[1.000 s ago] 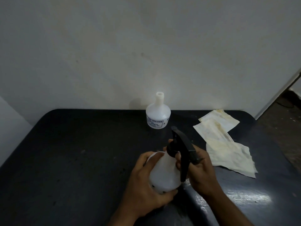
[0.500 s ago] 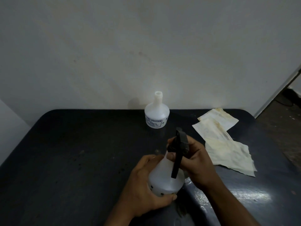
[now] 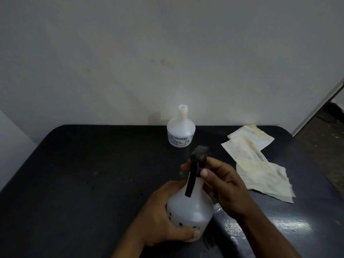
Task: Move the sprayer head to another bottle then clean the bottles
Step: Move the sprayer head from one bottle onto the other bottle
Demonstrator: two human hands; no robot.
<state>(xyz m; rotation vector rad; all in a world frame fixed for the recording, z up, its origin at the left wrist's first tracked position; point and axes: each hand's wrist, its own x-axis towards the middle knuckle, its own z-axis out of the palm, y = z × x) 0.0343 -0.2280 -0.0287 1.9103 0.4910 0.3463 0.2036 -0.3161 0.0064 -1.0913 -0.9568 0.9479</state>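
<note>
A white plastic bottle stands near the front of the black table, and my left hand is wrapped around its body. On its neck sits the black sprayer head, with its trigger hanging down towards me. My right hand grips the sprayer head at the collar with thumb and fingers. A second white bottle, with an open neck and a printed label, stands upright at the back of the table by the wall.
Stained white cloths lie spread on the right side of the black table. A grey wall runs right behind the table. The table's right rear corner borders a doorway and floor.
The sprayer head has turned on the bottle: its trigger pointed right, now it faces me. My right hand shifted its grip round the collar. The left hand kept holding the bottle.
</note>
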